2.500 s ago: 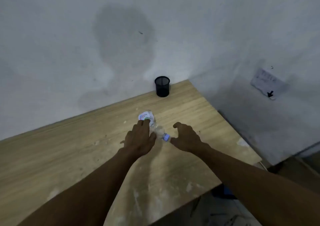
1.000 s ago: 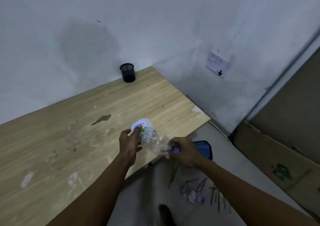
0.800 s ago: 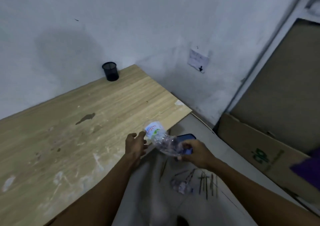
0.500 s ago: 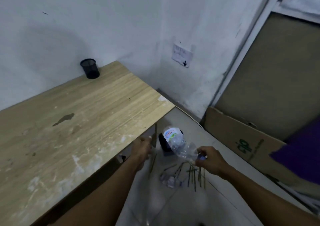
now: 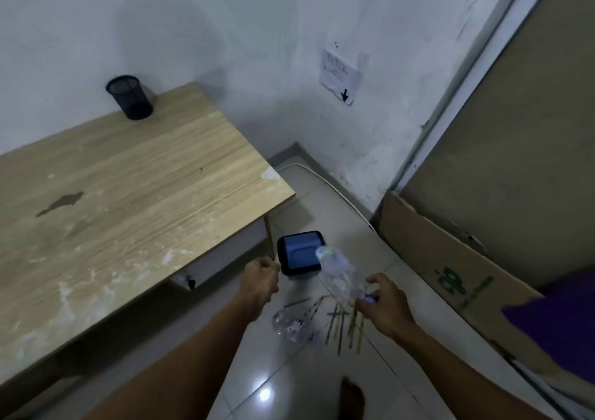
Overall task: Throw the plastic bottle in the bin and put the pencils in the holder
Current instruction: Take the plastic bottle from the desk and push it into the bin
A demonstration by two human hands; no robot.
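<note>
My right hand (image 5: 384, 307) grips a crumpled clear plastic bottle (image 5: 338, 273) by its blue cap end, holding it tilted in the air with its base just in front of the bin. The bin (image 5: 301, 257) is small and black with a blue lid, standing on the floor beside the table leg. My left hand (image 5: 260, 279) is loosely curled and holds nothing, left of the bin. Several pencils (image 5: 341, 321) lie scattered on the floor tiles below the bottle. A black mesh holder (image 5: 129, 97) stands at the table's far corner.
The wooden table (image 5: 128, 194) fills the left side. A second crumpled clear bottle (image 5: 291, 324) lies on the floor by the pencils. Flattened cardboard (image 5: 450, 274) leans against the wall on the right, and a purple object (image 5: 560, 326) sits at the right edge. My bare foot (image 5: 352, 398) is on the tiles.
The bottle was lifted off the table with both hands and carried right and down. My left hand let go of it; my right hand now holds it alone by the bin.
</note>
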